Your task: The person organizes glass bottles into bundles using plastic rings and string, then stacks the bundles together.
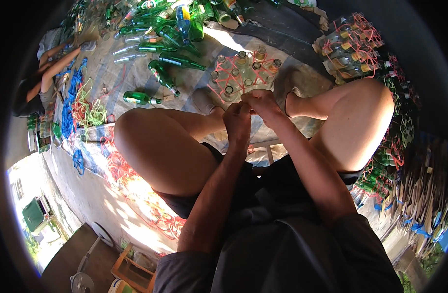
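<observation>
Far left: a person in dark clothing (pixel 28 95), seated near the rim of the view, arms reaching forward.

Left: a loose hank of bright blue plastic string (pixel 68 110); just beside it, a tangle of pale green plastic string (pixel 93 113). Nearer, along the floor, a long spread of pinkish-red plastic string (pixel 129 178).

Left of centre: one green glass bottle (pixel 138 98), lying on a beige woven sheet with blue stripes (pixel 114 68); beyond it, a heap of green and clear glass bottles (pixel 158 36), mostly on their sides.

Centre: left hand (pixel 237 119), fingers curled, fingertips brought against those of the other hand. Beyond the hands, a bundle of clear glass bottles laced with pink string (pixel 245 75), upright on the sheet between the person's feet, mouths up. Right hand (pixel 263 104), likewise curled inward at the bundle's near edge. Whether either is clamped on a strand cannot be told.

Work in hand, as judged: securing the lacing at the near side. Next move, as judged, calls for firm, even tension, with the bottles kept upright and close.

Right: a second bundle of clear bottles in pinkish-red string (pixel 348 49), apart from the first.

Far right: upright stack of flat brown cardboard (pixel 424 190).
</observation>
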The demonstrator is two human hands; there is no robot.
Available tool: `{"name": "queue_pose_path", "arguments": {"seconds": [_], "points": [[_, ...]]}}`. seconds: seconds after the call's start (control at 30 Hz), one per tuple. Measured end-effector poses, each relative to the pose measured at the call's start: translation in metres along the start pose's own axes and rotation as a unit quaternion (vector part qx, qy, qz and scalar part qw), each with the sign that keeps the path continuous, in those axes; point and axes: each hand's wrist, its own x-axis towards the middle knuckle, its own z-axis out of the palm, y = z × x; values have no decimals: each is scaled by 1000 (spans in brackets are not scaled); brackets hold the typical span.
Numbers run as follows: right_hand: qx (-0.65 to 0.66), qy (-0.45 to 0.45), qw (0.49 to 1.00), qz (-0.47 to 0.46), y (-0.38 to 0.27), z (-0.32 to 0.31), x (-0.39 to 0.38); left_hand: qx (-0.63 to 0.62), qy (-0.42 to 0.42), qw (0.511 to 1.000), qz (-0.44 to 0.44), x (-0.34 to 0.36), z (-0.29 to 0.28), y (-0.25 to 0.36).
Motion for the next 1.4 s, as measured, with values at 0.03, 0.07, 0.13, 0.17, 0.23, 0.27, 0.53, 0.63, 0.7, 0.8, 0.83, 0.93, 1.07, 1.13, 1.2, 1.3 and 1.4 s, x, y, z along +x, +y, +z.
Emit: {"name": "queue_pose_path", "arguments": {"seconds": [0.03,0.07,0.13,0.17,0.23,0.27,0.53,0.63,0.7,0.8,0.83,0.93,1.07,1.13,1.2,1.3,1.4], "points": [[-8,-2,1000,-8,0,-1,1,-1,1,1000,0,-2,-1,-2],[-16,-5,1000,-17,0,-1,2,25,5,1000,6,-4,-2,-4],[-70,-3,997,-24,-4,2,1,53,15,998,10,-5,-11,-8],[-124,1,992,-34,-7,5,1,128,-22,991,17,-4,-18,-9],[-149,13,986,-77,-1,-1,7,200,-64,977,24,-2,-22,-5],[-173,24,977,-120,1,-3,11,244,-79,966,24,0,-24,-2],[-317,23,930,-183,1,0,17,407,10,825,393,35,-32,43],[-314,30,932,-179,0,0,16,472,-15,793,385,51,-28,42],[-311,25,933,-181,0,5,14,506,-25,764,399,58,-32,36],[-331,28,927,-172,4,13,12,473,-24,776,417,66,-37,25],[-332,33,920,-204,7,11,13,471,-26,777,417,67,-33,24],[-335,36,916,-219,10,7,13,454,-32,783,424,70,-31,21],[-331,25,918,-216,1,23,0,485,-41,757,435,72,-48,20],[-332,41,911,-242,6,14,8,483,-48,755,441,72,-39,21],[-330,52,904,-268,8,9,14,466,-57,755,458,72,-37,21],[-308,26,926,-216,-2,7,13,451,-69,773,441,72,-44,20],[-353,10,902,-247,-11,6,16,434,-70,782,442,72,-46,20]]}}
